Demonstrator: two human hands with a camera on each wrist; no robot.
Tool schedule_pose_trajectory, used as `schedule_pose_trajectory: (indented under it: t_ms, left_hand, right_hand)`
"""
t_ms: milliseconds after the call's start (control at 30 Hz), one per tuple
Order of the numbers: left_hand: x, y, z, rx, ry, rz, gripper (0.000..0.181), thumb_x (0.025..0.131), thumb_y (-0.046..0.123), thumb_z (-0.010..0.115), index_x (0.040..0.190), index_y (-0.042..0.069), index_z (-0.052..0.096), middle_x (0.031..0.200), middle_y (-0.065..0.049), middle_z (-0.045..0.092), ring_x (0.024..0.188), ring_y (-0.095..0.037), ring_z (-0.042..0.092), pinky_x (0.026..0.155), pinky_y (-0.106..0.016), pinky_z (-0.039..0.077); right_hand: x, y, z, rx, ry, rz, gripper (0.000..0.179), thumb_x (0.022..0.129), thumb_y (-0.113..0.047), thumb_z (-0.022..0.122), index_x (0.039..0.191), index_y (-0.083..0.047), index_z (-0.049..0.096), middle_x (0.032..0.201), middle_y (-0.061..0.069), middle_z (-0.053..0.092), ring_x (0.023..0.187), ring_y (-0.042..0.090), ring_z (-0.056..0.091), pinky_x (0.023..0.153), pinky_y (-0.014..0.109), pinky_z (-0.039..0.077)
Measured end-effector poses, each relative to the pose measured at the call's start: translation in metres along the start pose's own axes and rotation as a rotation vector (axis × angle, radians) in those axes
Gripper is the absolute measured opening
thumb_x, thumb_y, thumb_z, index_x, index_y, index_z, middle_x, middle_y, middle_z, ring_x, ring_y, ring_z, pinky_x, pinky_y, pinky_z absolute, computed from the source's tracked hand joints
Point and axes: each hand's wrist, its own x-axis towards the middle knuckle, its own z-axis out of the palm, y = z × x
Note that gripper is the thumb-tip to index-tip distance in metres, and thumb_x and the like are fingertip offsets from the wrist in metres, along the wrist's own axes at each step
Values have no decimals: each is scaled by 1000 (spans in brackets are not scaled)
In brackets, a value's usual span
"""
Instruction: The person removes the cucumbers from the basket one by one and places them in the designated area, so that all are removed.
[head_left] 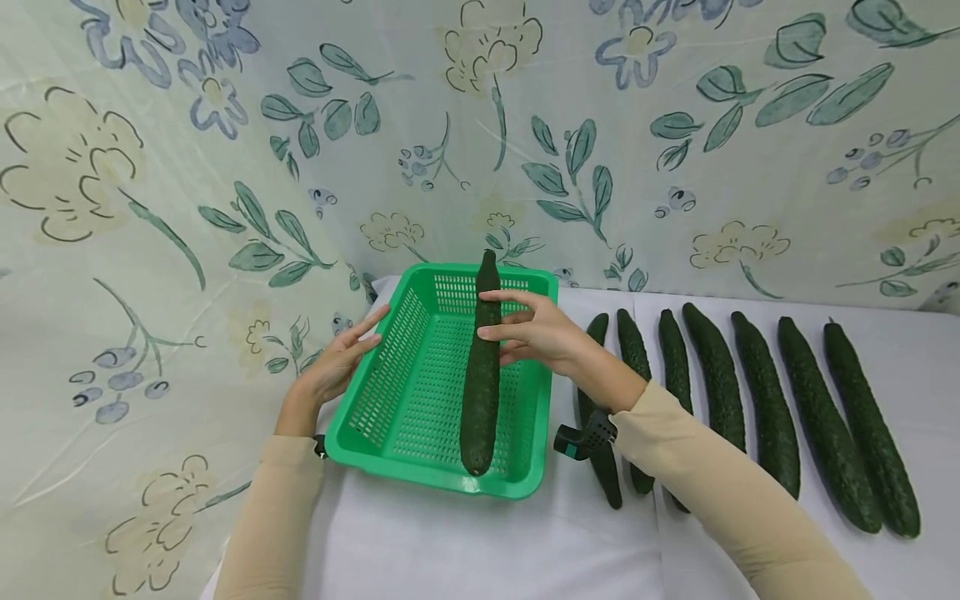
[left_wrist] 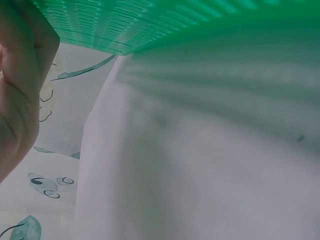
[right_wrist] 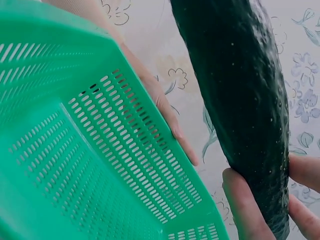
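A long dark green cucumber (head_left: 481, 392) is pinched between the thumb and fingers of my right hand (head_left: 543, 333). It hangs lengthwise over the right part of a green plastic basket (head_left: 435, 481), its narrow end pointing away from me. In the right wrist view the cucumber (right_wrist: 235, 85) shows bumpy skin, with fingers on both sides near one end. My left hand (head_left: 339, 362) rests against the outside of the basket's left wall, fingers extended along the rim. Through the slots in the right wrist view, part of that left hand (right_wrist: 157, 97) shows behind the wall.
Several more cucumbers (head_left: 765, 392) lie in a row on the white cloth (head_left: 480, 550) to the right, some partly hidden under my right forearm. A flower-patterned curtain (head_left: 525, 125) hangs behind and to the left. A black wrist device (head_left: 585, 437) sits on my right wrist.
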Motion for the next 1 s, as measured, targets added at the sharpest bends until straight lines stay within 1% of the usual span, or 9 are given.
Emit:
schedule_pose_trajectory:
  t_ms: [67, 167, 400, 533, 600, 700, 800, 900, 1000]
  left_hand:
    - [0, 1, 0, -3, -2, -3, 56, 110, 16, 40, 162, 25, 20, 145, -24, 48, 99, -23, 70, 77, -34, 58]
    - [-1, 2, 1, -8, 6, -13, 56, 110, 16, 41, 161, 26, 21, 144, -23, 49, 98, -22, 70, 77, -34, 58]
    - [-2, 3, 1, -4, 31, -39, 58, 109, 19, 43, 161, 28, 21, 133, -20, 58, 80, -18, 71, 68, -31, 57]
    - [-3, 6, 5, -8, 42, -48, 57, 109, 18, 42, 161, 28, 22, 133, -21, 58, 80, -18, 71, 68, -31, 57]
    - [-4, 10, 8, -18, 41, -52, 56, 109, 16, 41, 161, 26, 21, 136, -22, 56, 82, -19, 71, 69, -31, 57]
    - [-5, 13, 12, -32, 38, -58, 57, 110, 13, 39, 162, 24, 19, 137, -23, 55, 81, -19, 71, 69, -30, 57]
    - [-5, 13, 11, -38, 30, -51, 57, 110, 13, 38, 162, 23, 17, 135, -21, 57, 78, -18, 71, 67, -29, 57]
    - [-5, 13, 12, -35, 36, -54, 57, 110, 13, 38, 162, 24, 18, 140, -22, 53, 83, -19, 71, 70, -30, 57]
    - [-5, 13, 12, -24, 43, -63, 56, 110, 14, 39, 161, 26, 20, 146, -24, 46, 90, -21, 71, 74, -32, 57]
  right_hand:
    - [-3, 1, -6, -11, 14, -5, 62, 91, -2, 73, 147, -18, 52, 148, 28, 34, 70, 25, 68, 70, 40, 58]
    - [-7, 3, -14, -24, 28, -11, 63, 90, -3, 74, 148, -18, 51, 148, 28, 33, 68, 24, 68, 69, 39, 58]
    - [-17, 6, -35, -50, 59, -13, 65, 90, -6, 74, 150, -17, 49, 148, 27, 33, 70, 21, 68, 70, 38, 58]
    - [-22, 7, -47, -66, 68, -32, 66, 90, -8, 75, 150, -16, 48, 145, 26, 37, 68, 19, 66, 70, 39, 58]
    - [-25, 7, -53, -74, 69, -45, 67, 90, -8, 75, 151, -16, 47, 138, 25, 44, 68, 19, 65, 71, 40, 58]
    - [-30, 8, -62, -77, 75, -64, 67, 90, -8, 75, 151, -15, 47, 117, 18, 55, 66, 18, 62, 70, 40, 57]
    - [-35, 9, -71, -80, 86, -79, 67, 91, -8, 75, 151, -13, 46, 97, 11, 57, 64, 17, 59, 68, 38, 57]
    - [-40, 9, -80, -95, 98, -85, 66, 91, -8, 74, 151, -13, 46, 94, 10, 57, 65, 16, 58, 67, 37, 57]
    - [-45, 10, -90, -121, 111, -87, 66, 92, -9, 74, 151, -13, 46, 97, 11, 57, 68, 16, 58, 69, 37, 56]
